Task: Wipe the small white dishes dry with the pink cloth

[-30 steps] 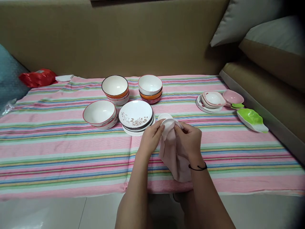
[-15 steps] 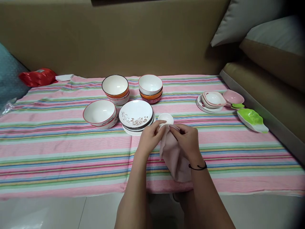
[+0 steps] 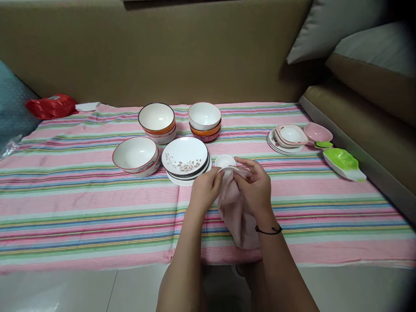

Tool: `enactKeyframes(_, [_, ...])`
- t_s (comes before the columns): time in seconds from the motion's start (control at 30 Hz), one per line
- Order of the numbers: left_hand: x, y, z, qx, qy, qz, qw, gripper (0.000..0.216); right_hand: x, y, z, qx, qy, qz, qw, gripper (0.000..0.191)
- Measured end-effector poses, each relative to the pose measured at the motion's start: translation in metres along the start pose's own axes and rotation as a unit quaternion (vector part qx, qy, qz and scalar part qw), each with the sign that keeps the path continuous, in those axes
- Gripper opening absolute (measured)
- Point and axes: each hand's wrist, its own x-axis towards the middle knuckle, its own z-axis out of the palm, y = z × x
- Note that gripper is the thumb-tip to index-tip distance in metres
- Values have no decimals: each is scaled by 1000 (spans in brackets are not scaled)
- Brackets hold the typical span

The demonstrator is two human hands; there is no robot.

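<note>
My left hand point(image 3: 205, 186) is closed, thumb and fingers pinching a small white dish that the cloth mostly hides. A pale pink cloth point(image 3: 238, 212) drapes over that dish and hangs down toward the front edge. My right hand point(image 3: 256, 184) grips the top of the cloth against the dish, its index finger stretched forward. Just beyond both hands stands a small white bowl point(image 3: 225, 161) on the striped tablecloth point(image 3: 130, 225). Left of my left hand is a stack of white plates point(image 3: 185, 154), the top one with a brown flower pattern.
Stacked bowls stand at left point(image 3: 134, 154), back left point(image 3: 156, 117) and back middle point(image 3: 204, 115). To the right are small plates with pink-rimmed dishes point(image 3: 291, 135), a pink bowl point(image 3: 317, 131) and a green leaf-shaped dish point(image 3: 344, 162). A red package point(image 3: 53, 106) lies far left.
My right index finger has lifted and stretched forward. The cloth has shifted up over the small dish, covering more of it, and my left fingers have drawn in.
</note>
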Motion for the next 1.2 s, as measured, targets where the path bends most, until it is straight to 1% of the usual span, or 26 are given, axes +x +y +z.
enactKeyframes(0.13, [0,1,1,-4,27,-8,1000,28,2,3,1,64,30,46,996,32])
enactKeyframes(0.3, [1,4,6,-53,73,-18,996,29,1,2,5,119,45,86,988,29])
enactKeyframes(0.47, [0,9,12,-83,103,-28,991,31,0,0,6,131,70,74,986,25])
enactKeyframes(0.57, [-1,10,14,-67,110,-27,991,32,1,0,3,105,42,64,991,26])
enactKeyframes(0.67, [-1,9,13,-42,98,-19,994,30,1,0,-1,48,-9,48,998,27])
enactKeyframes(0.77, [-1,6,10,-22,69,-6,997,29,1,0,-4,-7,-46,28,999,27])
enactKeyframes(0.97, [0,1,4,-10,-18,11,1000,32,0,-1,-6,-43,-102,-5,994,25])
enactKeyframes(1.03, [-1,1,5,-19,-21,4,1000,31,0,-2,-5,-47,-103,-12,993,24])
enactKeyframes(1.1, [-2,2,8,-43,-5,-15,999,29,0,-3,-5,-38,-89,-8,995,23])
enactKeyframes(1.2, [-2,4,11,-74,5,-31,997,42,1,-3,-5,-11,-74,1,997,26])
